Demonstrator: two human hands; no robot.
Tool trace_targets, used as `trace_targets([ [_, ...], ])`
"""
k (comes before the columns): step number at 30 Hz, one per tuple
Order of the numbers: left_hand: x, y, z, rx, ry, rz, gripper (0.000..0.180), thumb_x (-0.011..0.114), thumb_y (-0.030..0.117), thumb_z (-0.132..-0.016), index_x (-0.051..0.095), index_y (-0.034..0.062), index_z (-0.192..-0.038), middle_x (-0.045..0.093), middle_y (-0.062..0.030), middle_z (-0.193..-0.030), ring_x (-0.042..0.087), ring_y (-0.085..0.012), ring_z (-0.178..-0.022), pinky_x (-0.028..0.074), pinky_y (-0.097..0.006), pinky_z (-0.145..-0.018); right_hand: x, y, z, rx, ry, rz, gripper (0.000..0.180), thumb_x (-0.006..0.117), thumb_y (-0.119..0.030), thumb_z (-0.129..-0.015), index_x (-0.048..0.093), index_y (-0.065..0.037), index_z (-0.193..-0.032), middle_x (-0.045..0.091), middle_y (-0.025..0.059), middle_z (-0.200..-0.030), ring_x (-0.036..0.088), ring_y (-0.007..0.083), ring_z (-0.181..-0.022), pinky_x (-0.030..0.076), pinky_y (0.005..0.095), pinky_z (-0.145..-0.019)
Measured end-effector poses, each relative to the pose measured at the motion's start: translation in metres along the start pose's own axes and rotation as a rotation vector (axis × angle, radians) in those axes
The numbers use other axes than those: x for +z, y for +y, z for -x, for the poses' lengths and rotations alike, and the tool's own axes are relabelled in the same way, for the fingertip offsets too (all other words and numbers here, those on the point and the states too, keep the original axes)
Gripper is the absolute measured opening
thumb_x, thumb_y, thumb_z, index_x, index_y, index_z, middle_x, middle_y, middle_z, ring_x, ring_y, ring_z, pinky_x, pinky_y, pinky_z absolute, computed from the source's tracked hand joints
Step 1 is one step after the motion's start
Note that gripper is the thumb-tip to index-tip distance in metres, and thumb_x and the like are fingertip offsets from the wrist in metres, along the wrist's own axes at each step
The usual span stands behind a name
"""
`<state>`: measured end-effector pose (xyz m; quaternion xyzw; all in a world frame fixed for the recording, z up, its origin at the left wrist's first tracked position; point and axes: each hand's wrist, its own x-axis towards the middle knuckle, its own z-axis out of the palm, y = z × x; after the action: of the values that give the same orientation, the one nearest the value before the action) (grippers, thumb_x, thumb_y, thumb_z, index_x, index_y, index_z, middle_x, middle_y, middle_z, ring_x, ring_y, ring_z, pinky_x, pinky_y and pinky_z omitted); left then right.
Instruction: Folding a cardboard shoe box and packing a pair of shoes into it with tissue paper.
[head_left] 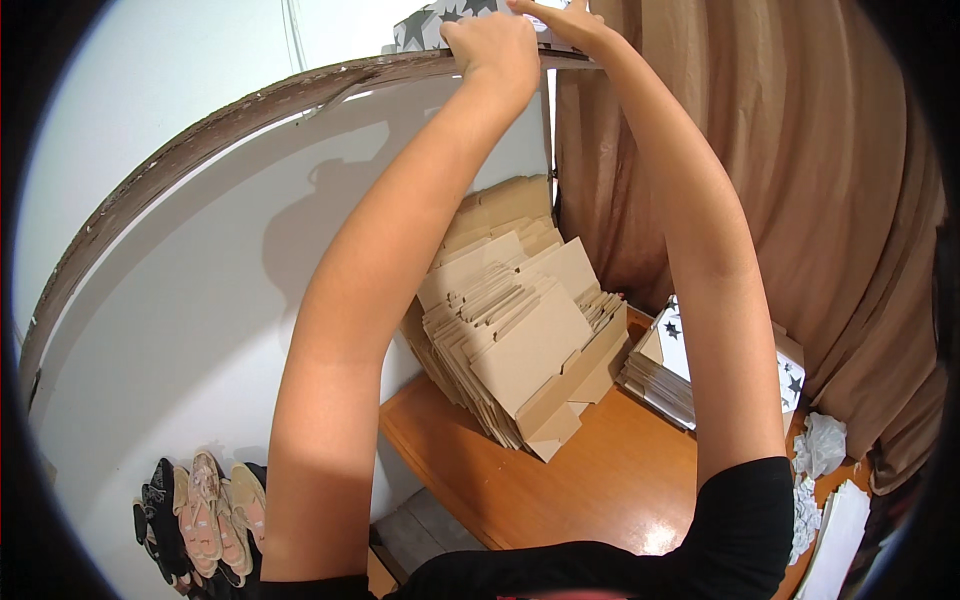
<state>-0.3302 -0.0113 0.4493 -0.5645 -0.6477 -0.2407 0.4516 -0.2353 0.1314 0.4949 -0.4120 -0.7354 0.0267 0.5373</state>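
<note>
Both my arms reach up to a brown wooden shelf (250, 105) high on the white wall. My left hand (495, 48) grips the front lower edge of a grey box with dark stars (425, 25) that sits on the shelf. My right hand (568, 22) lies flat against the same box on its right side, fingers spread. Most of the box is cut off by the top of the picture.
Below, a wooden table (600, 480) carries a leaning stack of flat brown cardboard blanks (515, 330) and a pile of star-printed flat boxes (670, 370). Crumpled white paper (822, 445) lies at the right. A brown curtain (800, 200) hangs right. Several shoes (200, 515) line the floor.
</note>
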Motion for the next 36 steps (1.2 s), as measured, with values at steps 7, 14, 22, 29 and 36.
trace_targets([
  [7,0.006,-0.017,0.019,0.074,0.102,-0.162,0.006,0.066,0.008,-0.07,0.068,0.0122,-0.074,0.067,-0.0047,-0.072,0.063,-0.0218,-0.075,0.04,-0.035,-0.065,0.002,-0.024,0.012,0.085,-0.056,-0.107,0.131,0.07,-0.071,-0.052,0.011,0.014,-0.134,0.025,0.0323,-0.138,0.025,0.0385,-0.131,0.023,0.0401,-0.108],
  [14,0.012,-0.015,0.019,0.095,0.172,-0.193,0.006,0.065,0.009,-0.07,0.068,0.013,-0.071,0.066,-0.0037,-0.069,0.063,-0.0199,-0.072,0.039,-0.034,-0.064,0.019,-0.015,0.002,0.056,0.023,-0.121,0.132,0.071,-0.07,-0.05,0.012,0.015,-0.133,0.027,0.0327,-0.136,0.029,0.0401,-0.128,0.026,0.0397,-0.107],
  [22,0.02,-0.018,0.019,0.134,0.278,-0.236,0.005,0.066,0.009,-0.068,0.068,0.0135,-0.066,0.065,-0.0034,-0.063,0.062,-0.0192,-0.068,0.038,-0.033,-0.062,0.019,-0.023,0.005,0.17,0.009,-0.018,0.128,0.071,-0.07,-0.049,0.019,0.014,-0.13,0.033,0.0315,-0.132,0.036,0.0376,-0.123,0.03,0.039,-0.103],
  [29,0.022,-0.022,0.019,0.137,0.304,-0.23,0.005,0.065,0.01,-0.067,0.067,0.0136,-0.064,0.064,-0.0041,-0.061,0.062,-0.0192,-0.067,0.038,-0.033,-0.061,0.004,-0.026,0.005,0.081,-0.215,-0.092,0.062,0.077,-0.052,-0.058,0.06,0.002,-0.084,0.059,0.01,-0.072,0.055,0.0171,-0.063,0.046,0.0334,-0.057],
  [36,0.027,-0.02,0.018,0.186,0.387,-0.214,0.006,0.065,0.009,-0.065,0.066,0.0136,-0.061,0.064,-0.0047,-0.06,0.062,-0.0187,-0.064,0.037,-0.033,-0.06,0.02,0.007,-0.009,0.012,0.108,-0.281,0.089,0.08,-0.045,-0.055,0.041,0.011,-0.111,0.057,0.0197,-0.095,0.057,0.019,-0.072,0.048,0.0316,-0.057],
])
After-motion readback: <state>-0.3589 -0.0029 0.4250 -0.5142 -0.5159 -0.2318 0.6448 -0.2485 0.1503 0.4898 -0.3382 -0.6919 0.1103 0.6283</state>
